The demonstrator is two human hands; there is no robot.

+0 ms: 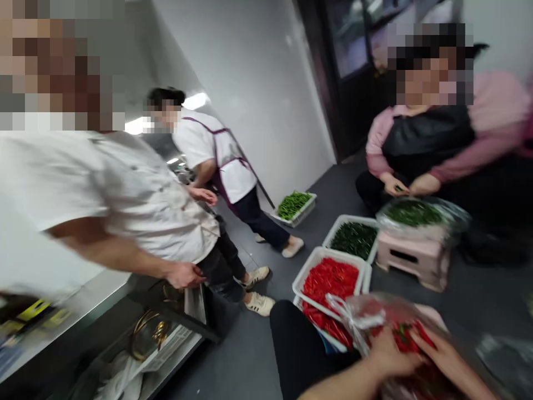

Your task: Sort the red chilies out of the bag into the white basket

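Observation:
Low at the right, a clear plastic bag (362, 311) lies open with red chili peppers (403, 335) inside, a few green stems among them. My left hand (393, 354) reaches in from the left, its fingers bent around peppers and partly hidden. From the right comes my right hand (444, 351), its fingers closed on red peppers close to the left one. Both hands are somewhat blurred. Beside the bag, a white basket (297, 283) heaped with cut red chilies rests over another container of whole red peppers (327, 325).
A basket of dark green chilies (352, 240) and a basket of bright green ones (293, 205) sit on the floor. A seated person (433, 133) handles greens over a pink stool (412, 258). Two people stand at left, near a metal counter (95, 300).

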